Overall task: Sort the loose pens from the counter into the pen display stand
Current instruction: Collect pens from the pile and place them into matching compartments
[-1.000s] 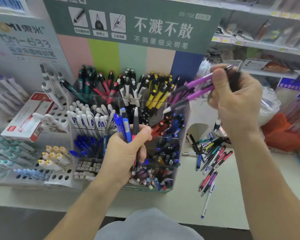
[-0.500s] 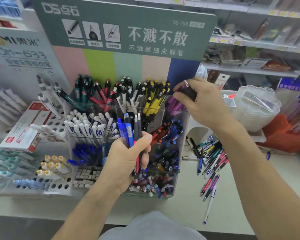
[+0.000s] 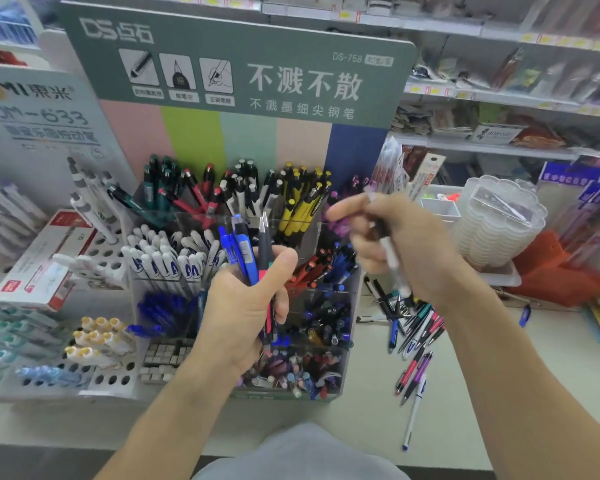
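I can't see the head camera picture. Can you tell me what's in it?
Two hands hover in front of a pen display stand: the left hand grips a bunch of pens, the right hand holds a pale pen. Loose pens lie on the counter to the right.

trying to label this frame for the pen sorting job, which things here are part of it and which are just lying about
Part of the job:
- left hand gripping a bunch of pens
- right hand holding a white pen
- loose pens on the counter
- pen display stand

Lying about:
- red-and-white box
- stack of clear trays
- orange bag
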Available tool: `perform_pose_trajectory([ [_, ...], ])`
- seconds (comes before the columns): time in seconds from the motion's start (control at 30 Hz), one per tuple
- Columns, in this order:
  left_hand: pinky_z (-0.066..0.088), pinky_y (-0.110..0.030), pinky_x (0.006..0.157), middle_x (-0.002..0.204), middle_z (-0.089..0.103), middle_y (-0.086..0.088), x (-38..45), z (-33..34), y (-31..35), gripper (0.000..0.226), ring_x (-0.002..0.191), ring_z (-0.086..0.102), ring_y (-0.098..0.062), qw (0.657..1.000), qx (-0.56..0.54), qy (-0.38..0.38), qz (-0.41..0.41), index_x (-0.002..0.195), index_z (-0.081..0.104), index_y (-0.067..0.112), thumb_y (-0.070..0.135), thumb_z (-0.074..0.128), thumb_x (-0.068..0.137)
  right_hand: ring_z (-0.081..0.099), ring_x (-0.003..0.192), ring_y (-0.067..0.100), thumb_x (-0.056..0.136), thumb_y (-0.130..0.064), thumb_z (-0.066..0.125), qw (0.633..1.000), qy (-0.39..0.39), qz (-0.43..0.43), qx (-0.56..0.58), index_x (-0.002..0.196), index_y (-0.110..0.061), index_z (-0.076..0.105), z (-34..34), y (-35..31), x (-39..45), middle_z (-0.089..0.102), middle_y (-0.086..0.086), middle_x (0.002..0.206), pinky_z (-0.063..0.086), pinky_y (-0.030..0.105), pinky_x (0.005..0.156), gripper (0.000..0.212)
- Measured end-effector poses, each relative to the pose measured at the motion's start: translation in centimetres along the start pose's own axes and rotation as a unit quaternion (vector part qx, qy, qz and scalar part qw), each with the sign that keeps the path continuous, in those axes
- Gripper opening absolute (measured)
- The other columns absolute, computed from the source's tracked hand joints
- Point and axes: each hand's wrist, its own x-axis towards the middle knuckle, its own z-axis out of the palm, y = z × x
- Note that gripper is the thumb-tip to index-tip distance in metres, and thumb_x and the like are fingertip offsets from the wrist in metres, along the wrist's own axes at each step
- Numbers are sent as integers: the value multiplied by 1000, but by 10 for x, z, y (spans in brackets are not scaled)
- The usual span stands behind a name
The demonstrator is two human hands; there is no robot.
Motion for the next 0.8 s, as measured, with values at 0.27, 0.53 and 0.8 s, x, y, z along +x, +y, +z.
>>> perform_pose_trajectory([
  [0.27, 44, -25, 43, 46, 53, -7, 0, -8, 15, 20, 39, 46, -17, 995, 69, -10, 77, 85, 74, 17, 33, 77, 74, 70, 82, 23, 89, -28, 78, 925, -115, -94, -350, 101, -34, 80, 40, 8, -16, 75, -13, 89, 57, 48, 81, 14],
  [0.53, 43, -24, 46, 46, 54, -1, 6, -28, 15, 16, 41, 45, -13, 986, -24, 153, 67, 78, 69, 13, 27, 74, 86, 68, 67, 25, 94, -4, 67, 987, -69, -16, -143, 99, -4, 60, 26, 0, -5, 71, 10, 78, 57, 30, 65, 9],
  [0.8, 40, -23, 44, 69, 53, -1, -4, -47, 21, 33, 45, 43, -12, 991, -119, 9, -53, 98, 61, 11, 42, 62, 87, 70, 73, 12, 88, -9, 77, 875, 296, -341, -175, 111, -10, 51, 48, -30, 33, 68, -3, 85, 55, 20, 67, 35],
])
